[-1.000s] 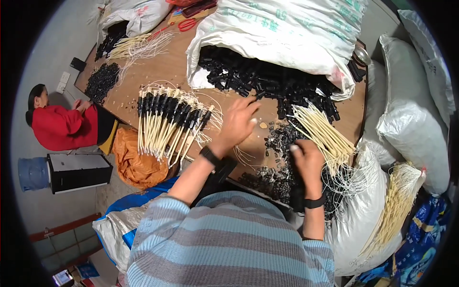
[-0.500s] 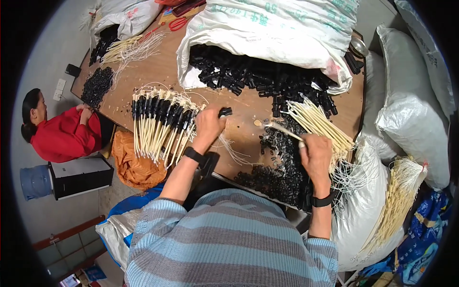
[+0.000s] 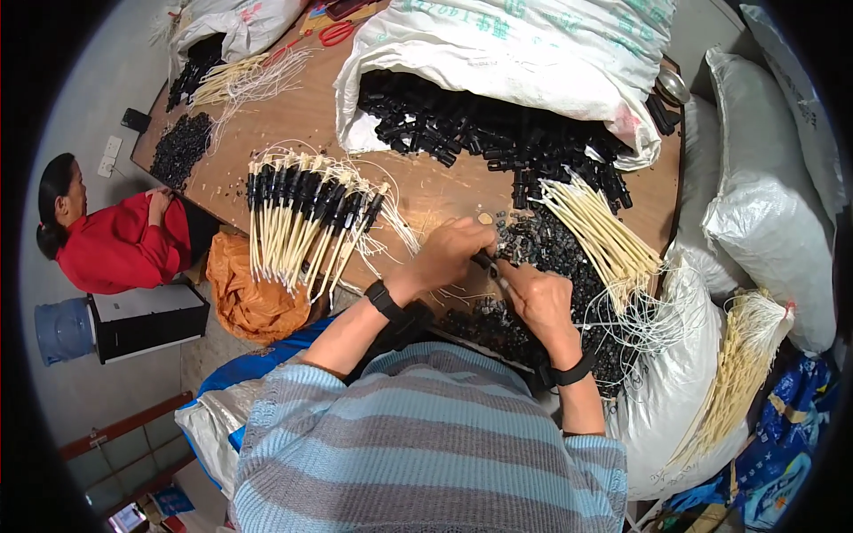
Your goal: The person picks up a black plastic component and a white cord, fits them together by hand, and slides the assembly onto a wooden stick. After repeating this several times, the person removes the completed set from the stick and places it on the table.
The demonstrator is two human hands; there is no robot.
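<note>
My left hand (image 3: pixel 455 251) is closed on a small black plastic tube (image 3: pixel 482 259). Right beside it, my right hand (image 3: pixel 540 300) is closed on a thin cream-coloured sleeved wire, mostly hidden by the fingers. The two hands almost touch above the near part of the table, and whether tube and wire are joined cannot be made out. Left of them lies a row of cream sleeved wires fitted with black tubes (image 3: pixel 302 209). A bundle of plain cream sleeved wires (image 3: pixel 600 235) lies to the right. Small black pieces (image 3: pixel 582 306) are heaped under and beside my right hand.
A white woven sack (image 3: pixel 506 62) spills black tubes (image 3: pixel 498 133) across the back of the brown table (image 3: pixel 418 191). Red scissors (image 3: pixel 337 33) lie at the far edge. Full sacks (image 3: pixel 764 178) crowd the right side. A person in red (image 3: pixel 124 235) sits at the left.
My left hand has moved right and nearer with the black tube. My right hand has moved left with the cream wire, so the two pieces are now close together between my fingers.
</note>
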